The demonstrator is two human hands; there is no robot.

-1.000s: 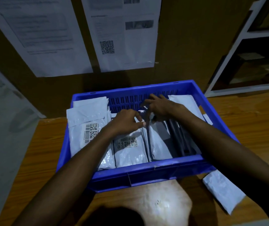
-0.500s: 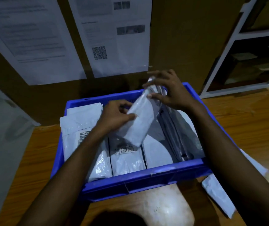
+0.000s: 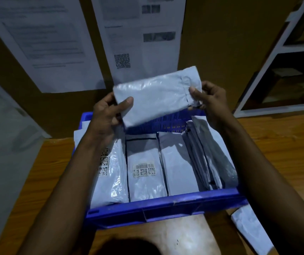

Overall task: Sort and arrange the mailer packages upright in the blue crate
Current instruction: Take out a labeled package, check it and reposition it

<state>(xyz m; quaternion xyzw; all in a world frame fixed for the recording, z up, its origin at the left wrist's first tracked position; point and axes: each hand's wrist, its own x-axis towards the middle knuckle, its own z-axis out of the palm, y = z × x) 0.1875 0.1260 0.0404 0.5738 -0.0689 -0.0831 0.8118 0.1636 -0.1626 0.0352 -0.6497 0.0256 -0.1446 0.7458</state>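
My left hand (image 3: 109, 115) and right hand (image 3: 210, 102) pinch ends of grey mailer (image 3: 156, 96), held lengthwise above blue crate (image 3: 166, 207); packed mailers (image 3: 145, 168) below.

You hold a mailer (image 3: 156, 96) above the crate (image 3: 166, 205)'s rear wall; more mailers (image 3: 145, 168) fill it; another mailer (image 3: 250, 229) lies on the table (image 3: 285, 153) to its right

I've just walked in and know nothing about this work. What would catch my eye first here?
First, the grey package held up in the middle, above the blue crate, left hand gripping one end and right hand the other. Below, more packages fill the crate side by side, one showing a barcode label. One loose package lies on the wooden table, right of the crate.
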